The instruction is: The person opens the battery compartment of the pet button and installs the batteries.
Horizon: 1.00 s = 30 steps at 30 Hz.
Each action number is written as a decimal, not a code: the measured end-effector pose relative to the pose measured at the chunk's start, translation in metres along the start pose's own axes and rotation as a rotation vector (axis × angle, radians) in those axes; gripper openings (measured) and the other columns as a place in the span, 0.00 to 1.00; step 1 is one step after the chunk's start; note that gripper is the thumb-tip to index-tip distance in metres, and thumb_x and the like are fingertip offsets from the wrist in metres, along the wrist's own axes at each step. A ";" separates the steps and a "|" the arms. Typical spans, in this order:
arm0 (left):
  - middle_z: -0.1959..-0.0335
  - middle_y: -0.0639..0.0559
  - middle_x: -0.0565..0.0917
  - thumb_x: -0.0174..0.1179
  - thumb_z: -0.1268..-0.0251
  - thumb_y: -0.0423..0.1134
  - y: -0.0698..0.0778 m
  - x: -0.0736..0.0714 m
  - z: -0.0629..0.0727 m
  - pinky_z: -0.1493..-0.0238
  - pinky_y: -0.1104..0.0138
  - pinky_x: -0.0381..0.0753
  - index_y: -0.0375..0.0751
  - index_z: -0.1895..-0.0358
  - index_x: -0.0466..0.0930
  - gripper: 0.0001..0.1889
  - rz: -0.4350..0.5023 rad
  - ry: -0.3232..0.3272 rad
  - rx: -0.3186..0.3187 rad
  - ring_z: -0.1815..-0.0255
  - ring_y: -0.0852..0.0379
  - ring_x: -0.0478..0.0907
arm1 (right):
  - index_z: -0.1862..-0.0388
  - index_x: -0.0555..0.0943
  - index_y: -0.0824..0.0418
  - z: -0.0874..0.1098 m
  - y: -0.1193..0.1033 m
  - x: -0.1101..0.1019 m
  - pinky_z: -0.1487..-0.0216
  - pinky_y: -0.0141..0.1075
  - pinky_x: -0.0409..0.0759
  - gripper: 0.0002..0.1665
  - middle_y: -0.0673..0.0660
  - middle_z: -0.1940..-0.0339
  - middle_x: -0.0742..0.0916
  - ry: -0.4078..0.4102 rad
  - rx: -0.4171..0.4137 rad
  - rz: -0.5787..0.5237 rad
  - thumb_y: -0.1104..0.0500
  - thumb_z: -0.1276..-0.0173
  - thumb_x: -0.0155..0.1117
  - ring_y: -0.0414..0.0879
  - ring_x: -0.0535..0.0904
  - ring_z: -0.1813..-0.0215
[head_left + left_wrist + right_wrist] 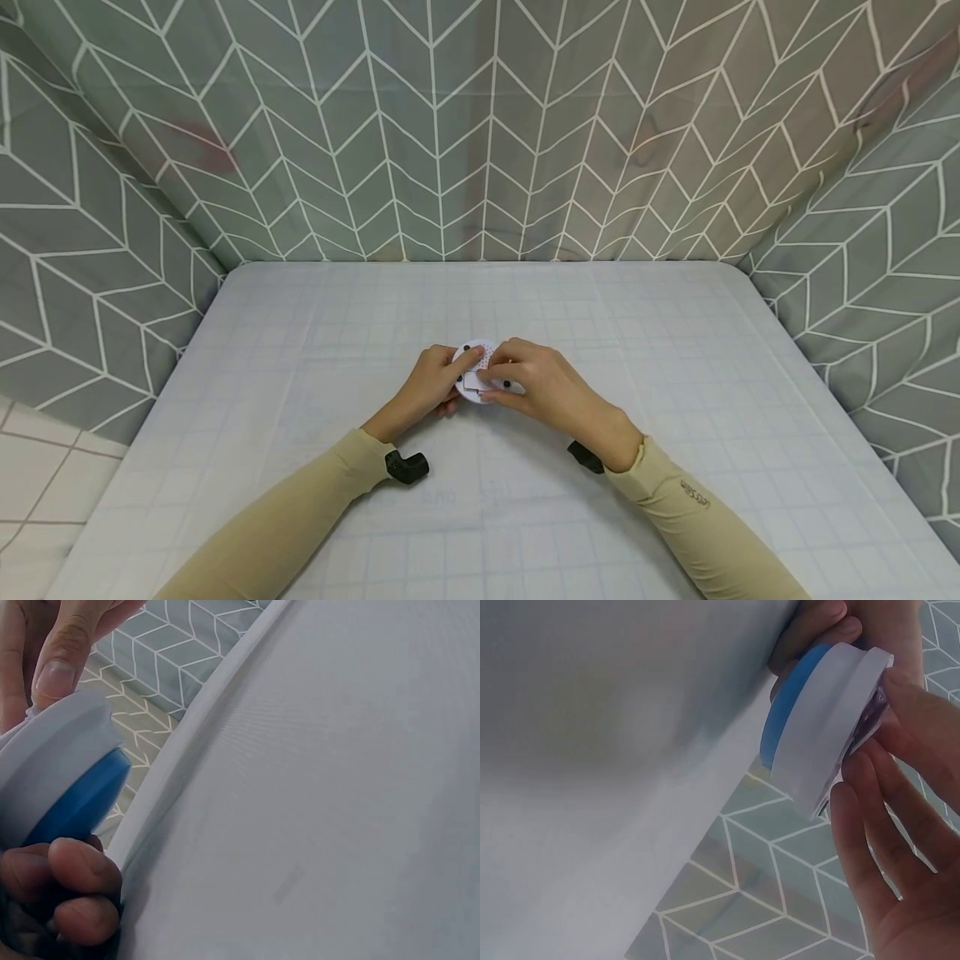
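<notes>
A round white-and-blue device (462, 392) is held just above the table's middle, its white underside facing up. Small black feet, a patch of tiny holes and a rectangular battery cover (471, 382) show on that side. My left hand (429, 377) grips the device from the left, thumb across the underside and fingers curled beneath the blue part (82, 799). From the right, my right hand (546, 377) pinches at the battery cover with its fingertips. In the right wrist view, a thin white edge stands out from the device's underside at those fingers, which partly hide it.
A white cloth with a faint grid covers the table (480, 517). Grey curtains (465, 125) with white zigzag lines hang behind it and at both sides. Black wrist-worn pieces (407, 467) sit by both cuffs. White floor tiles (45, 483) show at the lower left.
</notes>
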<state>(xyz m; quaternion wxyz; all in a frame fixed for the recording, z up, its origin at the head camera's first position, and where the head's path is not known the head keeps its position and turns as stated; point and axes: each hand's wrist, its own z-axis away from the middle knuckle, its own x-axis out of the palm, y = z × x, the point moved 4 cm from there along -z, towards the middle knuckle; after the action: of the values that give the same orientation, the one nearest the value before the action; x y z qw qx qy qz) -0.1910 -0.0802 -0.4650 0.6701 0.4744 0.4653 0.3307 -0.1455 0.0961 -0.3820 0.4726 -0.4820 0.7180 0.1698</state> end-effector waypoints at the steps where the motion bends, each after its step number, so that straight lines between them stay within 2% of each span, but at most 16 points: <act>1: 0.93 0.51 0.74 0.55 0.23 0.64 0.000 0.000 0.000 0.92 0.67 0.68 0.39 0.73 0.82 0.31 -0.001 0.002 0.001 0.95 0.59 0.69 | 0.58 0.92 0.58 0.000 0.000 0.000 0.60 0.29 0.82 0.13 0.50 0.58 0.88 0.000 0.002 0.002 0.56 0.40 0.84 0.41 0.82 0.58; 7: 0.93 0.51 0.74 0.55 0.22 0.64 0.000 -0.001 0.000 0.92 0.67 0.68 0.39 0.75 0.80 0.32 0.005 0.006 0.006 0.95 0.59 0.69 | 0.57 0.91 0.57 0.000 0.001 0.000 0.57 0.32 0.85 0.15 0.51 0.57 0.89 0.011 0.049 -0.006 0.56 0.41 0.84 0.42 0.84 0.55; 16: 0.93 0.51 0.74 0.54 0.22 0.64 0.002 0.000 0.001 0.92 0.67 0.68 0.40 0.74 0.80 0.31 0.004 -0.001 0.000 0.94 0.59 0.68 | 0.55 0.89 0.60 0.003 0.009 -0.001 0.51 0.36 0.86 0.25 0.52 0.55 0.88 0.043 0.150 -0.019 0.50 0.47 0.88 0.44 0.84 0.52; 20: 0.93 0.51 0.74 0.54 0.21 0.64 0.002 0.000 0.002 0.92 0.67 0.68 0.39 0.74 0.81 0.31 0.011 -0.007 -0.006 0.94 0.59 0.69 | 0.55 0.89 0.61 0.003 0.011 -0.003 0.51 0.36 0.86 0.27 0.52 0.56 0.87 0.052 0.161 -0.037 0.48 0.49 0.89 0.43 0.83 0.52; 27: 0.92 0.51 0.74 0.54 0.21 0.64 0.003 0.000 0.002 0.91 0.67 0.68 0.39 0.73 0.81 0.31 0.013 -0.005 -0.004 0.94 0.58 0.69 | 0.55 0.89 0.61 0.003 0.014 -0.001 0.51 0.37 0.86 0.22 0.53 0.56 0.88 0.059 0.171 -0.072 0.52 0.44 0.87 0.43 0.83 0.52; 30: 0.93 0.51 0.74 0.54 0.21 0.63 0.003 0.000 0.002 0.92 0.67 0.68 0.39 0.73 0.82 0.31 0.011 -0.006 0.000 0.94 0.59 0.68 | 0.51 0.89 0.61 0.003 0.015 0.000 0.49 0.39 0.86 0.25 0.54 0.52 0.88 0.065 0.183 -0.072 0.52 0.44 0.87 0.45 0.84 0.49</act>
<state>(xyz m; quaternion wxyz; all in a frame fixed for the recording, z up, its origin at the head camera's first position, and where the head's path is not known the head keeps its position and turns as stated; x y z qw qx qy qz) -0.1890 -0.0799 -0.4619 0.6697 0.4777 0.4610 0.3329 -0.1561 0.1055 -0.3864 0.4969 -0.4677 0.7275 0.0708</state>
